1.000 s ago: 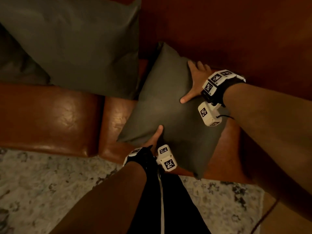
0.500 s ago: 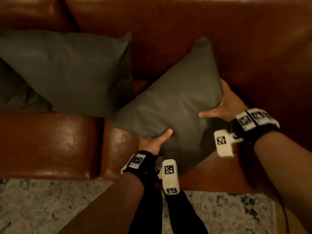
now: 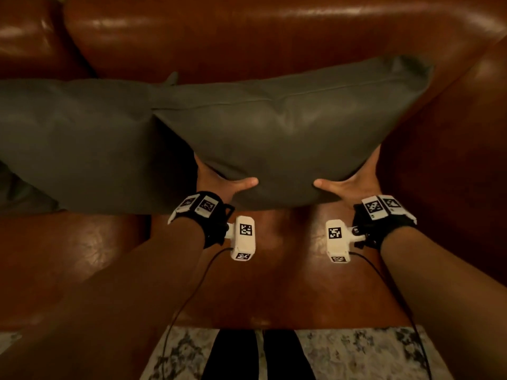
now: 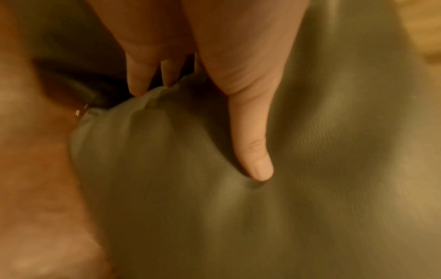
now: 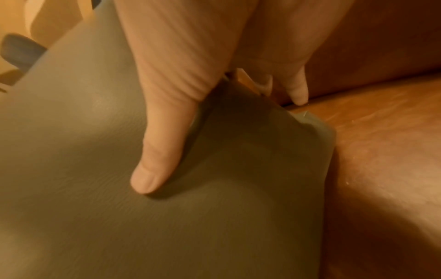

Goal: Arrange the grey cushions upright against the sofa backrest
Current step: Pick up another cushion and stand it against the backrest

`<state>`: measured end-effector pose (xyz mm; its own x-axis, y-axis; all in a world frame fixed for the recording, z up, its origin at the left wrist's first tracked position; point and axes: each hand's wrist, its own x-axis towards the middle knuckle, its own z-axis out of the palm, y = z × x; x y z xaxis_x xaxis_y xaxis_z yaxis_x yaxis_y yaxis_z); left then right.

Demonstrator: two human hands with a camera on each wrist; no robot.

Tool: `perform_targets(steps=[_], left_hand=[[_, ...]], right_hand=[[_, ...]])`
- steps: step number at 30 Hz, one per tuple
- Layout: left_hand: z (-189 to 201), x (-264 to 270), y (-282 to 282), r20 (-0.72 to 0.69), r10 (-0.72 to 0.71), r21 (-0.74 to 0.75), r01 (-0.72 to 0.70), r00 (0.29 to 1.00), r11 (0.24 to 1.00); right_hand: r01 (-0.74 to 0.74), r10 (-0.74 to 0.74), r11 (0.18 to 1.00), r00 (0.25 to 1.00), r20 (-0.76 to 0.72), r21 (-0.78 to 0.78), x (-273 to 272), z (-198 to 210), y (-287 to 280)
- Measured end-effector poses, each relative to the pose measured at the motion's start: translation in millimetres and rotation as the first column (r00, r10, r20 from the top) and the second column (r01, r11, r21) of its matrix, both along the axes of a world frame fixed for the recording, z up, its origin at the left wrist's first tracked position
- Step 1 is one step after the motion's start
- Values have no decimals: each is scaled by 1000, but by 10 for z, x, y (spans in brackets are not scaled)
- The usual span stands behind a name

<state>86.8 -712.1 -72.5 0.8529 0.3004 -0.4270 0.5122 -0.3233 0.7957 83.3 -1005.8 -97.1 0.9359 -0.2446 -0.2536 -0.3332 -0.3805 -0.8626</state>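
Step in hand: seating the cushion [image 3: 282, 138]. You hold it upright at the backrest [image 3: 274, 42], overlapping a second cushion [image 3: 74, 138] to its left. Left hand [image 3: 219, 182] and right hand [image 3: 354, 182] pinch its lower corners, thumbs in front, fingers [image 4: 138, 79] behind. Next, probably: settle the base on the seat [image 3: 288, 283], then release.

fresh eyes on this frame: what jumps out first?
The grey cushion at centre, held by both lower corners: left hand and right hand each press a thumb on its front, fingers tucked behind. It leans toward the brown sofa backrest, overlapping a second cushion on its left. White tagged wrist cameras sit below the hands.
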Motion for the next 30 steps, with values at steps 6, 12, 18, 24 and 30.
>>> perform_targets(steps=[6,12,18,24,30], left_hand=[[-91,147,2,-60,-14,-14,13,998,1000],[-79,257,16,-33,-91,-17,90,995,996],[-20,293,4,-14,-17,13,17,1000,1000],[-62,-77,-226,-71,27,-25,-29,997,999],[-133,106,-365,-99,43,44,-39,994,998]], right_hand=[[39,-38,997,999,-14,65,-37,-1,35],[83,-80,994,995,-57,65,-91,-21,145],[63,-62,998,993,-97,4,147,-105,66],[150,-148,989,981,-126,5,-300,-52,95],[146,-159,985,977,-145,-94,-116,8,331]])
